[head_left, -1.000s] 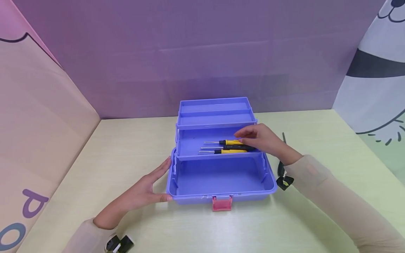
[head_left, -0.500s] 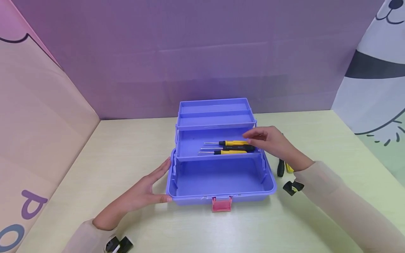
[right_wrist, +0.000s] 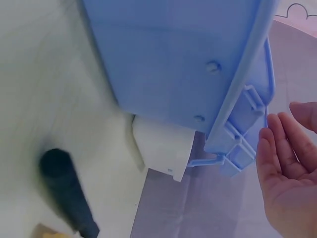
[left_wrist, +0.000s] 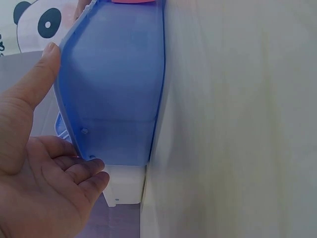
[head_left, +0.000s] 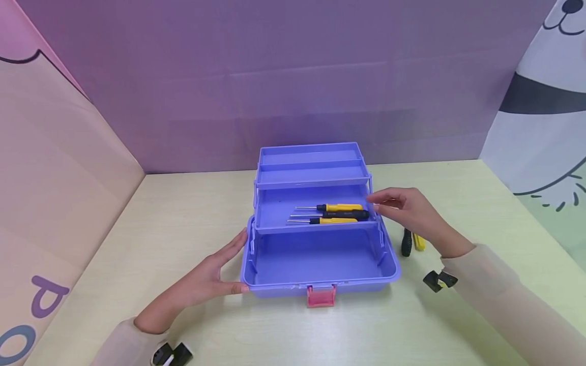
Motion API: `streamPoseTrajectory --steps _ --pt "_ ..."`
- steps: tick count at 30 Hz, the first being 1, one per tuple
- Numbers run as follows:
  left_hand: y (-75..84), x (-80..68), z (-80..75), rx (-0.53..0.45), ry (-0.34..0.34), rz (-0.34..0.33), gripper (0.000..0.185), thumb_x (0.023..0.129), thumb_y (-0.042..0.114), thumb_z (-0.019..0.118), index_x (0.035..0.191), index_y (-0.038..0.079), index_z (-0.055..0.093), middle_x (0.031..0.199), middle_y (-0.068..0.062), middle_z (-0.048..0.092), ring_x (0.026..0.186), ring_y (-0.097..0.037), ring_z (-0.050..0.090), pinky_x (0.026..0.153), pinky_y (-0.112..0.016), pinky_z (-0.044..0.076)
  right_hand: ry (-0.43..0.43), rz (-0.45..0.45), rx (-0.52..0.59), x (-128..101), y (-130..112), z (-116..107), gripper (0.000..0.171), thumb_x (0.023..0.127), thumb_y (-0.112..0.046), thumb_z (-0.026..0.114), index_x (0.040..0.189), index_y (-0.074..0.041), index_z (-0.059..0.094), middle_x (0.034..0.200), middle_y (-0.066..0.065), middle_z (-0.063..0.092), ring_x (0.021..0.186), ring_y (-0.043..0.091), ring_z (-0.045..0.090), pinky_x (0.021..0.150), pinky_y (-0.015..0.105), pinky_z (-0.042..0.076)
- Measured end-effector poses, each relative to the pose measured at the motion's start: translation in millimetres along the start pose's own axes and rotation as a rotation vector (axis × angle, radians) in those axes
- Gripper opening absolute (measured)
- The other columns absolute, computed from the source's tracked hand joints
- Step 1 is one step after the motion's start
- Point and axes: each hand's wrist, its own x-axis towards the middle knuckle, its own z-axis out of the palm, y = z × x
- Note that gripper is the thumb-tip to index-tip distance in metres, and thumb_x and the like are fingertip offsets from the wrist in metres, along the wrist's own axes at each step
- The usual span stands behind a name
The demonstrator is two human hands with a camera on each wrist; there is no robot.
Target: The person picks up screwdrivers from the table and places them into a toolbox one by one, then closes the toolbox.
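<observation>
A blue-purple toolbox (head_left: 320,288) stands with its stepped trays raised and its pink latch (head_left: 321,296) hanging at the front. Three screwdrivers lie side by side in the lower tray: one yellow (head_left: 341,207), one black (head_left: 350,215) and another yellow one (head_left: 339,221). My left hand (head_left: 212,277) rests against the box's left side, thumb near the front corner and fingers at the rim; the left wrist view shows this hand (left_wrist: 49,163) with extended fingers. Just off the tray's right edge is my right hand (head_left: 407,211), fingers loosely bent and holding nothing, as the right wrist view (right_wrist: 292,168) confirms.
Right of the box, a black-handled tool (head_left: 406,243) and a yellow-handled one (head_left: 418,242) lie on the pale table (head_left: 274,335), partly hidden by the right hand. A purple backdrop (head_left: 293,86) rises behind, with printed panels on both sides.
My right hand has drawn away from the yellow screwdriver, moving right and slightly toward me, out over the tray's edge. The handles right of the box have come into view. The left hand stays put.
</observation>
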Motion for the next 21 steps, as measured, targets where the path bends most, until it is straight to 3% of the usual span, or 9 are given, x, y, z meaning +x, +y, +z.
streamPoseTrajectory --steps 9,13,17,21 --pt "-0.2 -1.0 -0.8 0.007 0.003 0.007 0.097 0.078 0.024 0.077 0.151 0.006 0.015 0.157 -0.012 0.009 0.143 -0.035 0.009 0.106 -0.014 0.014 0.077 0.012 -0.002 -15 6 -3 0.032 0.093 -0.019 0.061 0.119 -0.001 0.062 0.117 0.016 0.064 0.102 0.027 0.064 0.080 0.014 0.050" --pt "-0.1 -1.4 -0.1 0.003 0.005 0.012 0.097 0.077 0.023 0.078 0.150 0.005 0.016 0.157 -0.012 0.009 0.143 -0.035 0.010 0.106 -0.011 0.013 0.155 0.012 0.020 -22 11 -3 0.033 0.093 -0.020 0.061 0.119 -0.001 0.062 0.117 0.018 0.064 0.095 0.009 0.065 0.078 0.011 0.048" --pt "0.7 -1.6 0.4 0.001 0.006 0.017 0.097 0.077 0.022 0.078 0.150 0.003 0.017 0.157 -0.013 0.009 0.142 -0.036 0.009 0.106 -0.010 0.012 0.250 0.023 0.083 -30 18 -2 0.034 0.092 -0.020 0.062 0.119 0.001 0.061 0.107 -0.003 0.067 0.088 -0.006 0.062 0.075 0.010 0.050" --pt "1.4 -1.6 0.1 0.011 0.007 0.015 0.098 0.076 0.023 0.078 0.150 0.002 0.016 0.157 -0.015 0.010 0.142 -0.036 0.010 0.106 -0.010 0.011 0.303 0.036 0.123 -37 26 -3 0.035 0.092 -0.019 0.063 0.118 0.004 0.061 0.095 -0.024 0.061 0.086 -0.007 0.062 0.076 0.009 0.048"
